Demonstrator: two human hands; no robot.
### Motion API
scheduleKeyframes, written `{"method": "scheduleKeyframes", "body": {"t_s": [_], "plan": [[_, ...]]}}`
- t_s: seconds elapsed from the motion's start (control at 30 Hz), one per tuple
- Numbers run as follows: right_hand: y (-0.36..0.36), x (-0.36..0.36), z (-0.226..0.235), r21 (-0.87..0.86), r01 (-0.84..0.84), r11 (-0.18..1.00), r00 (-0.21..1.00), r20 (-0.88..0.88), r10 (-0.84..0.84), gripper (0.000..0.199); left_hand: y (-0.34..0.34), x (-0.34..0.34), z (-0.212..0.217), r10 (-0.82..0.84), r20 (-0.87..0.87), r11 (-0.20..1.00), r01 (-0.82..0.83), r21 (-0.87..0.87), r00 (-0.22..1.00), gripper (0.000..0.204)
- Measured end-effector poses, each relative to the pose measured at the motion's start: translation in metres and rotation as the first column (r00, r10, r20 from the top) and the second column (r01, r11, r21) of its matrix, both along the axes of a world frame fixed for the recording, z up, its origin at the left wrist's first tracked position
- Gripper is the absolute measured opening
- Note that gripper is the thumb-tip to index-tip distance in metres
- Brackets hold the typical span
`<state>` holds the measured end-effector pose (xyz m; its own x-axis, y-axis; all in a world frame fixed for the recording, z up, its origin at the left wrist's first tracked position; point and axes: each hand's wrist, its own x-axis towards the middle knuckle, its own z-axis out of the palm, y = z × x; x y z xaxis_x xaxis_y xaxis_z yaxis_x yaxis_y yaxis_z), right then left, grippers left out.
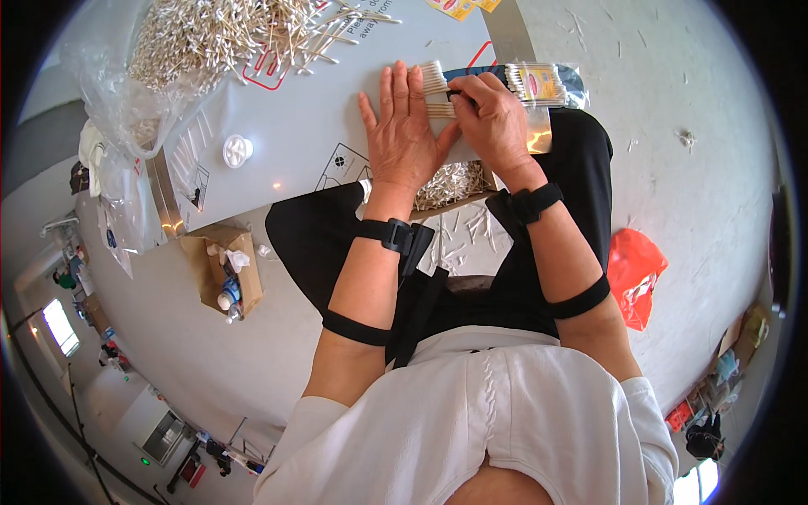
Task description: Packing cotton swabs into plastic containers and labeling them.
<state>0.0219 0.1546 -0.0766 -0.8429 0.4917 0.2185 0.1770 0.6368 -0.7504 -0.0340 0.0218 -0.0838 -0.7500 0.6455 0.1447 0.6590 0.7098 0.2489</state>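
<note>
My left hand (402, 135) lies flat on the grey tabletop (295, 135), its fingers stretched out and held close together. Just right of its fingertips is a row of white-tipped cotton swabs (433, 78). My right hand (492, 118) is closed beside them, thumb and fingers pinched at a small dark strip; whether it grips that strip is hidden. More swabs lie beneath the right fingers. To the right, a clear packet of cotton swabs (539, 84) with a yellow label sits on a dark blue piece (575, 84) at the table edge.
A large heap of loose swabs (206, 42) covers the far left, beside a clear plastic bag (109, 101). Nearer stands a round white container (237, 151). Below the table edge are a box of swabs (454, 187), a cardboard box (206, 273) and a red bag (635, 278).
</note>
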Motion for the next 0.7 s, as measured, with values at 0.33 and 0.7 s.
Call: {"method": "scheduleKeyframes", "body": {"t_s": [0.33, 0.7], "plan": [[0.0045, -0.0091, -0.0040, 0.059, -0.027, 0.998, 0.999, 0.036, 0.025, 0.013, 0.0000, 0.0000, -0.0017, 0.004, -0.004, 1.000, -0.004, -0.001, 1.000, 0.089], [0.0037, -0.0095, -0.0040, 0.099, -0.031, 0.995, 0.997, 0.076, 0.023, 0.014, 0.0000, 0.0000, -0.0016, 0.004, -0.007, 1.000, -0.004, -0.007, 1.000, 0.090]]}}
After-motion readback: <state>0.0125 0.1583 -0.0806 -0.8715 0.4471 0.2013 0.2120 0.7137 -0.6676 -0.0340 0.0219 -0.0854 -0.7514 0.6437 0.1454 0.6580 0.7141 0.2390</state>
